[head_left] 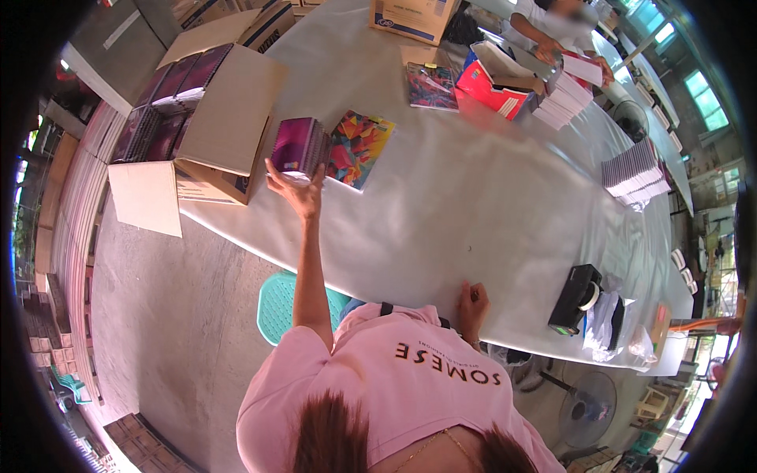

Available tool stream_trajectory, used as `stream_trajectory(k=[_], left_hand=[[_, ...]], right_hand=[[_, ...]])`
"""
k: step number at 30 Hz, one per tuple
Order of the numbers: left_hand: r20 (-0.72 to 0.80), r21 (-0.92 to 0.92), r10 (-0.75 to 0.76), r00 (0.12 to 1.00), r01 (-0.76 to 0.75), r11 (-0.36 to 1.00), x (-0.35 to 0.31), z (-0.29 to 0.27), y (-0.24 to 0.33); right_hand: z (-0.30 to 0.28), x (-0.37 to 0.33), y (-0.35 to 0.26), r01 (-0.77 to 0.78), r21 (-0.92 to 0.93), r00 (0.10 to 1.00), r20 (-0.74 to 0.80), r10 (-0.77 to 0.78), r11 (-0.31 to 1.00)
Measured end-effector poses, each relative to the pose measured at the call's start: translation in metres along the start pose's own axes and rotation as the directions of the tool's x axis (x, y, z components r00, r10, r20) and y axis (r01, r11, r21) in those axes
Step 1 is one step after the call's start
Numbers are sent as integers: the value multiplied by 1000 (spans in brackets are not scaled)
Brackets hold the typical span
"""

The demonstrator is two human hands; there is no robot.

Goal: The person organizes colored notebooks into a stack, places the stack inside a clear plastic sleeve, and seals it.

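Observation:
With my left arm stretched far over the table, my left hand spans the near end of a small stack of purple spiral notebooks, thumb on one side and fingers on the other. Right beside the stack lies a book with a colourful patterned cover. An open cardboard box holding rows of more purple spiral notebooks stands to the left. My right hand rests at the table's near edge, fingers curled in; whether anything small is inside them is hidden.
Across the grey-covered table, another person handles papers near a red box. A notebook stack sits at the right. A black tape dispenser and plastic bags lie nearer. A green stool stands below the edge.

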State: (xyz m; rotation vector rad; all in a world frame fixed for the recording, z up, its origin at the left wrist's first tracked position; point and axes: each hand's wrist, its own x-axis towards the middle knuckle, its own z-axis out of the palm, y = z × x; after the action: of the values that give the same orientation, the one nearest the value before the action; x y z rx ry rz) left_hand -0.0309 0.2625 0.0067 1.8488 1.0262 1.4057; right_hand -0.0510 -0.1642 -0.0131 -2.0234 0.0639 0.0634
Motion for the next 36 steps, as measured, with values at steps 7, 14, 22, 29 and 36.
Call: stream_trajectory(k=[7,14,22,29,36], left_hand=[[-46,118,143,989,-137,984,43,-16,-41],[-40,161,-39,998,45,986,33,-18,-32],[367,403,50,929,-207,892,-85,12,-18],[429,472,57,901,-278,837,-75,63,-6],[462,591,124,878,-409,695,-56,84,-46]], right_hand=[[5,-2,-7,-33,20,999,-3,33,999],[4,1,7,22,-97,997,-69,-29,995],[11,-2,-7,6,-97,998,-65,-12,995],[3,6,-2,47,-74,995,-88,-53,996],[4,29,-14,-5,92,1000,-12,7,996]])
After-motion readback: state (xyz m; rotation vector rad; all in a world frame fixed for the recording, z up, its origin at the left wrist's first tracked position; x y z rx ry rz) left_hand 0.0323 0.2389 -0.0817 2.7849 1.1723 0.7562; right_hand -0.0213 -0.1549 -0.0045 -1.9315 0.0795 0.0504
